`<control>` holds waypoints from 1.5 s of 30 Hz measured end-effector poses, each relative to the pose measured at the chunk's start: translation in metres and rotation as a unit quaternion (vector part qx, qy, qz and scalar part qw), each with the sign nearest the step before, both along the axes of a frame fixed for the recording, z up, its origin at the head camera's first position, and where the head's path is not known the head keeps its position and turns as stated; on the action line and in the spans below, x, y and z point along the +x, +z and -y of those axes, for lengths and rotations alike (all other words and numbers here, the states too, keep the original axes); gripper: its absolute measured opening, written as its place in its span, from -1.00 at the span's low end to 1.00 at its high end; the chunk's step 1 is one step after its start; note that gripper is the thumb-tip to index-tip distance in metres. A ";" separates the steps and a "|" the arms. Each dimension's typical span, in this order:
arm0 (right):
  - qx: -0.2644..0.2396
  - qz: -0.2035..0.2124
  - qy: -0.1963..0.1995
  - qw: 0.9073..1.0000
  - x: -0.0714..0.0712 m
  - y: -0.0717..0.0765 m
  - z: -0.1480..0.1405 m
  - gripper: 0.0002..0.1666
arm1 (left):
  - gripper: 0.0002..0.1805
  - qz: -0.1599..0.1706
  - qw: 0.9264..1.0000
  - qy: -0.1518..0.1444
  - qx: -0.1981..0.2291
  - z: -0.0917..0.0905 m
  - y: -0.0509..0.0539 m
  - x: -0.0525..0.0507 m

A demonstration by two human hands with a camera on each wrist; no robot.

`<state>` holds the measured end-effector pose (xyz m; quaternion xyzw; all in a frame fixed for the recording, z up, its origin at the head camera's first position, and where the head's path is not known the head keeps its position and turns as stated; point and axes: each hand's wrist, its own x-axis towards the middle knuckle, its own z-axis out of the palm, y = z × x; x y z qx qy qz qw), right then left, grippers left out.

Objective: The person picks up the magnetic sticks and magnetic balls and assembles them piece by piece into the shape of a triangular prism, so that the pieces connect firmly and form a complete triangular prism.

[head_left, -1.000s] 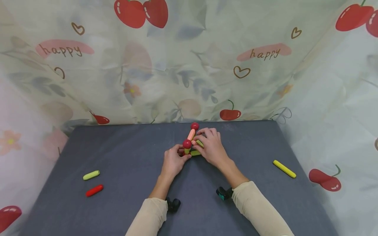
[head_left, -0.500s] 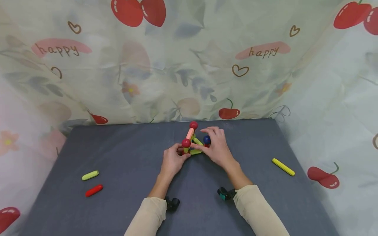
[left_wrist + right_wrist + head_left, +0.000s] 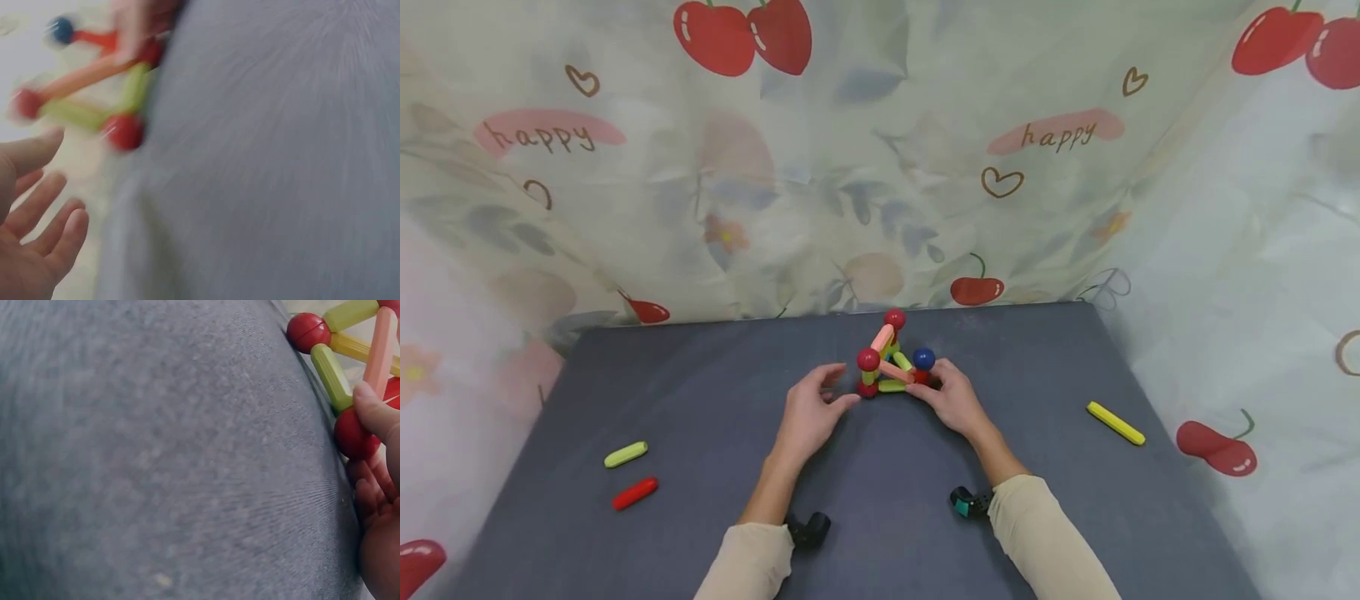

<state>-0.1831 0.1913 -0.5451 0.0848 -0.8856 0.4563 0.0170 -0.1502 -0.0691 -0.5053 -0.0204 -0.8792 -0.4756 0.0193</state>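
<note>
A small frame of ball-and-rod building pieces stands near the table's back edge. Red balls, such as the upper left ball, join green rods, a yellow rod and pink rods like the front pink rod. A blue ball tops a red rod at the right. My right hand pinches the lower right red ball, its thumb on the pink rod's end and its fingers behind. My left hand is apart from the frame, left of it, with fingers spread and nothing held.
Over at the left lie a light green rod and a red rod. A yellow rod lies far right. Behind the dark grey table hangs a patterned curtain.
My left hand has let go of the frame and drawn back left. My right hand has moved down to the lower right corner, and the front pink rod now reaches that corner.
</note>
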 end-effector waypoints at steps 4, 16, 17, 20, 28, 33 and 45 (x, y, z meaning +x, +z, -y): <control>-0.009 0.001 0.003 1.000 0.000 0.001 0.000 -0.70 | -0.46 -0.029 0.999 0.026 0.000 0.058 0.017 0.027; -0.015 0.001 0.005 1.000 0.003 -0.003 0.001 -0.66 | -0.25 0.067 0.983 0.148 -0.083 0.224 0.012 0.116; -0.013 0.001 0.005 1.000 0.003 -0.003 0.000 -0.66 | -0.23 0.085 0.982 0.144 -0.093 0.231 0.010 0.120; -0.011 -0.005 0.005 1.000 0.004 -0.004 0.000 -0.66 | -0.16 0.135 0.975 0.138 -0.107 0.243 0.003 0.124; -0.006 -0.025 0.007 1.000 0.001 -0.004 -0.002 -0.70 | -0.41 0.118 0.976 0.114 -0.142 0.243 -0.001 0.113; -0.004 -0.024 0.004 1.000 0.000 -0.003 -0.003 -0.72 | -0.52 0.034 0.991 0.083 -0.102 0.195 0.027 0.084; -0.018 -0.013 0.007 1.000 0.001 -0.004 -0.001 -0.71 | -0.73 -0.099 0.987 -0.126 -0.017 0.012 0.077 -0.002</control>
